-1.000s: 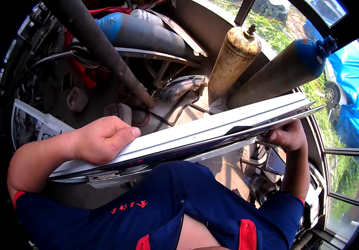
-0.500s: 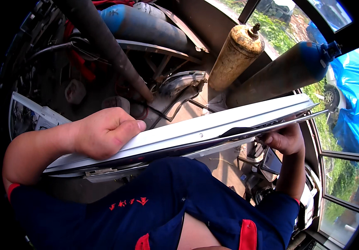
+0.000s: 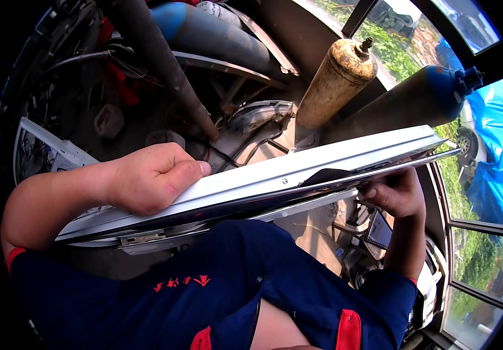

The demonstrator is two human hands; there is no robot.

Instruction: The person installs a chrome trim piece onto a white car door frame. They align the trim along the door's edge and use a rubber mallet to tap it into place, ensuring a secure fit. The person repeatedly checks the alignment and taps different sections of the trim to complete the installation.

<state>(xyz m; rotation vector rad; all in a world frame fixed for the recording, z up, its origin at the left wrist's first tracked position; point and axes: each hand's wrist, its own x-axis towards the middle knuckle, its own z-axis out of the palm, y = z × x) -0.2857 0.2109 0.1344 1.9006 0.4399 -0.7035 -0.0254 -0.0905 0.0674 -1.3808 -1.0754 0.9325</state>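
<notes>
A long white panel that looks like a car door (image 3: 356, 153) lies edge-up across my lap, its right end tilted higher. My left hand (image 3: 152, 178) is closed over its upper edge toward the left, thumb pressed along the top and the other fingers hidden. At the right end, my right hand (image 3: 397, 195) grips the lower side from beneath; its thumb shows, while the fingers disappear behind the panel. Between the white edge and a thin shiny strip (image 3: 403, 168) runs a gap, with a dark flap (image 3: 324, 176) in it. A metal fitting (image 3: 142, 238) sits low on the left.
A rusty yellowish gas cylinder (image 3: 336, 81) and a blue-topped one (image 3: 420, 93) stand beyond the panel. Another blue cylinder (image 3: 210, 35) lies behind a slanting dark pole (image 3: 158, 64). A headlamp-like part (image 3: 260, 115) rests on the floor. Windows (image 3: 487, 256) line the right.
The view has shifted slightly, so the background sits a little lower and to the right. Both hands keep their hold on the panel, which has barely moved.
</notes>
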